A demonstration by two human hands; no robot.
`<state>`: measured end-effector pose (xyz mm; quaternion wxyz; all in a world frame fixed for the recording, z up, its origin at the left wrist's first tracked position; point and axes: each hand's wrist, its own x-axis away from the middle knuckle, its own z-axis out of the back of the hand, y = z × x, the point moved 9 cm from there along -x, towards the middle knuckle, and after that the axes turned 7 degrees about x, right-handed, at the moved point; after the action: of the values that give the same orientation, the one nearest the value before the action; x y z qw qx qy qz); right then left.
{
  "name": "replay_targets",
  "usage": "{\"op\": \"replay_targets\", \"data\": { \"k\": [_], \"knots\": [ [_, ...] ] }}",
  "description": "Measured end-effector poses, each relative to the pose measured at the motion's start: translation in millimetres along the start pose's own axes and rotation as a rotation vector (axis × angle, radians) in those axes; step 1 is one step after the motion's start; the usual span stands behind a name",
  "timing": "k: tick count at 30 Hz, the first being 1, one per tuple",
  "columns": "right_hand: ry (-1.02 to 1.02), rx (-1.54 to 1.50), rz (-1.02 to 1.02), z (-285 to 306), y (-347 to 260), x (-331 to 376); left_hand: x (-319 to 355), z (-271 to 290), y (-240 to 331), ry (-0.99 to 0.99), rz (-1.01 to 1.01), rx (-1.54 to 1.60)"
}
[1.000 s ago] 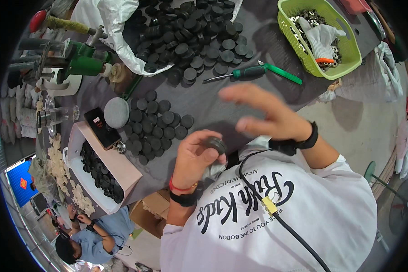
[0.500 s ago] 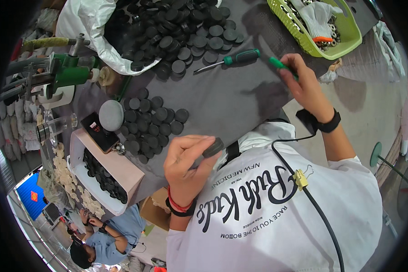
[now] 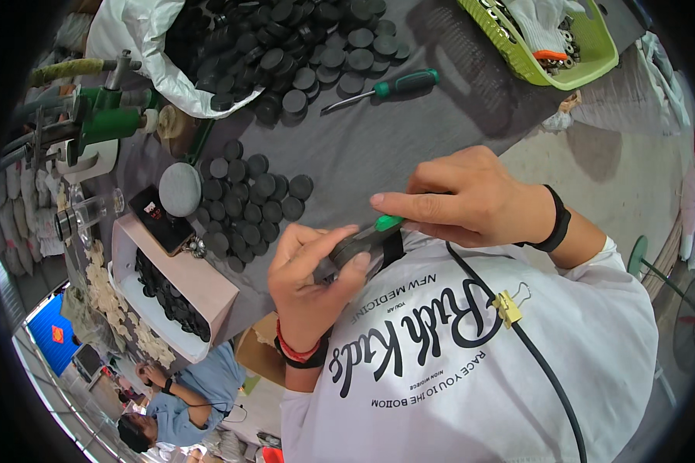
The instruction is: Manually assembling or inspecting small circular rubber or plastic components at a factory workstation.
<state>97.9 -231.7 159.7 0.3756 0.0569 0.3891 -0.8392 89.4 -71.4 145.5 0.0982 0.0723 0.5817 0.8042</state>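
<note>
"Well, clustered discs (image 3: 247,202) lie on the tabletop (image 3: 371,150); what's beside them?"
"The left hand (image 3: 305,284), its grip pinching one black disc (image 3: 347,246) before the white shirt (image 3: 471,378)."
"And the right hand (image 3: 475,199)?"
"Its grip wraps a green tool (image 3: 389,223), its end by the disc; contact is hard to tell."

1. On the table (image 3: 363,147), 2 groups of discs (image 3: 360,59) are laid: a heap (image 3: 293,58) behind, bordered on its left by a sack (image 3: 131,42), and a cluster (image 3: 243,204) in front.
2. A screwdriver (image 3: 405,83) is placed at the heap's near right; farther right, a glove (image 3: 534,31) is held in a basket (image 3: 579,78).
3. Left of the cluster, a phone (image 3: 161,221) is set at the far end of a box (image 3: 201,278) containing more discs.
</note>
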Motion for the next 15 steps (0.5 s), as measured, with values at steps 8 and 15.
{"op": "replay_targets", "data": {
  "k": [8,15],
  "knots": [
    [-0.111,0.030,0.059,3,-3,-14,2,-3,-1,-0.029,0.062,-0.045],
    [-0.206,0.067,0.097,-2,-2,-11,0,-7,3,-0.061,0.046,-0.133]
  ]
}}
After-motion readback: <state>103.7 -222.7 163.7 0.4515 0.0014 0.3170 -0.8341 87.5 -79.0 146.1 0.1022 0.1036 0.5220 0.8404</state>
